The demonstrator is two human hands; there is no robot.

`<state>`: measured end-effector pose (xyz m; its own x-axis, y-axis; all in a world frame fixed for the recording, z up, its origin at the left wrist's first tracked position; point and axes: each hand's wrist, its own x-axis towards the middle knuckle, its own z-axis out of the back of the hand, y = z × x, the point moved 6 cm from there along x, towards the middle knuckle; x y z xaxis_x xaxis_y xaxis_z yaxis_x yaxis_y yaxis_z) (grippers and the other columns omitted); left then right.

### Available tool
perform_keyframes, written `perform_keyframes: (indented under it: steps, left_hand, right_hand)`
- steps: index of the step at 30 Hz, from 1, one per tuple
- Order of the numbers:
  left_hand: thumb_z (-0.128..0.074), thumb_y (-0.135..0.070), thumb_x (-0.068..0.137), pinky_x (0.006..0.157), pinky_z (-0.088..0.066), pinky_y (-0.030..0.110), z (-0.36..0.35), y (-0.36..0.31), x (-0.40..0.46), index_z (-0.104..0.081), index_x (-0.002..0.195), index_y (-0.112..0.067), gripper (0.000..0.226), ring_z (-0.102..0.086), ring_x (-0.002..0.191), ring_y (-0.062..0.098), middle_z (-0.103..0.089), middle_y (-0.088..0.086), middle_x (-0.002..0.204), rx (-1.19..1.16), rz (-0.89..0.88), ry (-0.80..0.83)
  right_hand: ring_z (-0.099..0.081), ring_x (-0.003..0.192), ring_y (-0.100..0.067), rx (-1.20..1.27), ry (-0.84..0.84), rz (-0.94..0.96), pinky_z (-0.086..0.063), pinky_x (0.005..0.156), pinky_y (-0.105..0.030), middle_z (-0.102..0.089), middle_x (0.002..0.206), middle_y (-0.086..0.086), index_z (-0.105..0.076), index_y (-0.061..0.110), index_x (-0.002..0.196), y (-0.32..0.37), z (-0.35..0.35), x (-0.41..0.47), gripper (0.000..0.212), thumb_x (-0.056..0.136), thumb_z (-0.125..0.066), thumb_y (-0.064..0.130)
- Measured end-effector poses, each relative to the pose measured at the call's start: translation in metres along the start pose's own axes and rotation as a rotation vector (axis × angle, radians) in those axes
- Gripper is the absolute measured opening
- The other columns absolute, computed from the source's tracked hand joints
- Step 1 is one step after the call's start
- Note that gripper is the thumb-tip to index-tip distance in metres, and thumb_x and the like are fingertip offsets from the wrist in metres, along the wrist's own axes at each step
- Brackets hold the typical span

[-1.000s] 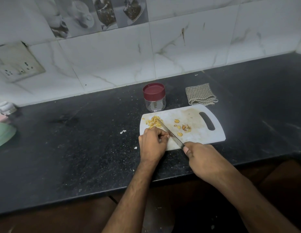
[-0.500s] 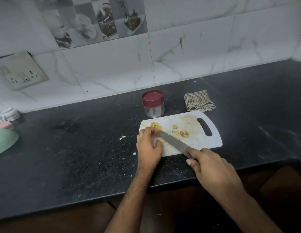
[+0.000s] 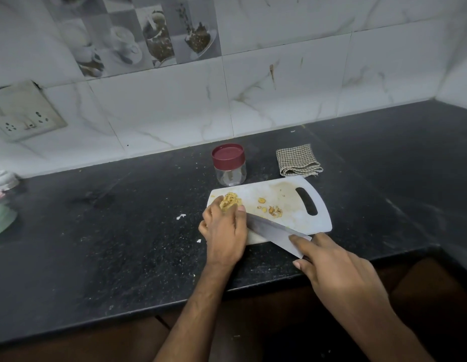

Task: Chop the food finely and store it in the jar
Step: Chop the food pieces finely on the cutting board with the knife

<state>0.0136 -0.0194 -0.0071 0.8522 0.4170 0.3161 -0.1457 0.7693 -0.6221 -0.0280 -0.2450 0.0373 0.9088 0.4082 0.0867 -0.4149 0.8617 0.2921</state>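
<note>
The person is standing at a black speckled stone countertop with a white plastic cutting board sitting near the front edge, its handle slot pointing to the right. The left hand is resting on the board's left end, fingers curled around a little heap of yellow finely chopped food, cupping it from the near side. Can't really tell whether it's squeezing the heap or just touching it.

The right hand is gripping a big steel kitchen knife at the handle end, index finger stretched along the spine of the blade. The blade is lying low and slanted across the near edge of the board, its tip end tucked in beside the left thumb, so it's hidden there. A few bigger yellow-brown uncut pieces are lying loose mid-board, apart from the heap.

Just behind the board, a small clear plastic jar with a maroon screw lid is standing upright, lid on, looking pretty much empty. To its right, a folded brown-and-white checked cloth is lying on the counter. A grimy wall socket plate is sitting on the marble-look tiles at the left.
</note>
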Motion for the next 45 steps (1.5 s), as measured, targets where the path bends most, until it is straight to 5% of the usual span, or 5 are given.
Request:
perform_keyframes:
  steps: [4, 11, 26, 31, 45]
  left_hand:
    - [-0.020, -0.059, 0.101, 0.116, -0.019, 0.045, 0.004, 0.011, 0.001, -0.058, 0.140, -0.031, 0.062, -0.025, 0.138, 0.010, -0.040, -0.008, 0.151, -0.192, 0.015, -0.060]
    - [-0.066, -0.032, 0.094, 0.101, -0.029, 0.041, 0.002, 0.010, 0.001, -0.067, 0.096, -0.033, 0.003, -0.042, 0.116, 0.005, -0.056, -0.017, 0.115, -0.157, 0.005, 0.004]
    - [-0.075, -0.031, 0.090, 0.096, -0.033, 0.036, -0.004, 0.009, 0.005, -0.078, 0.089, -0.028, 0.004, -0.058, 0.101, 0.008, -0.063, -0.017, 0.095, -0.057, 0.015, 0.023]
    - [-0.078, -0.029, 0.087, 0.094, -0.046, 0.041, -0.004, 0.004, 0.006, -0.078, 0.085, -0.027, 0.003, -0.059, 0.091, 0.013, -0.063, -0.014, 0.086, -0.015, -0.013, -0.020]
    - [-0.070, -0.012, 0.085, 0.077, -0.041, 0.034, 0.011, -0.004, 0.048, -0.068, 0.083, -0.026, 0.014, -0.055, 0.092, 0.020, -0.061, -0.011, 0.090, 0.315, -0.163, -0.013]
  right_hand:
    - [-0.057, 0.100, -0.007, 0.086, -0.041, -0.071, -0.045, 0.076, -0.027, -0.051, 0.114, 0.016, -0.036, 0.051, 0.143, -0.015, 0.006, -0.002, 0.041, 0.102, -0.045, 0.049]
    - [-0.059, 0.090, -0.006, 0.407, -0.091, -0.136, -0.051, 0.080, -0.031, -0.063, 0.095, 0.019, -0.061, 0.043, 0.124, -0.026, -0.001, 0.025, 0.025, 0.100, -0.058, 0.039]
    - [-0.063, 0.094, -0.016, -0.066, -0.286, 0.142, -0.056, 0.053, -0.036, -0.056, 0.121, 0.008, -0.046, 0.035, 0.143, -0.031, -0.026, 0.107, 0.043, 0.102, -0.050, 0.042]
    - [-0.062, 0.084, -0.021, -0.050, -0.295, 0.066, -0.054, 0.056, -0.039, -0.052, 0.119, 0.005, -0.036, 0.031, 0.147, -0.038, -0.032, 0.118, 0.041, 0.106, -0.034, 0.040]
    - [-0.060, 0.088, -0.016, -0.070, -0.255, 0.080, -0.055, 0.059, -0.041, -0.048, 0.122, 0.006, -0.032, 0.031, 0.148, -0.040, -0.039, 0.119, 0.044, 0.107, -0.026, 0.045]
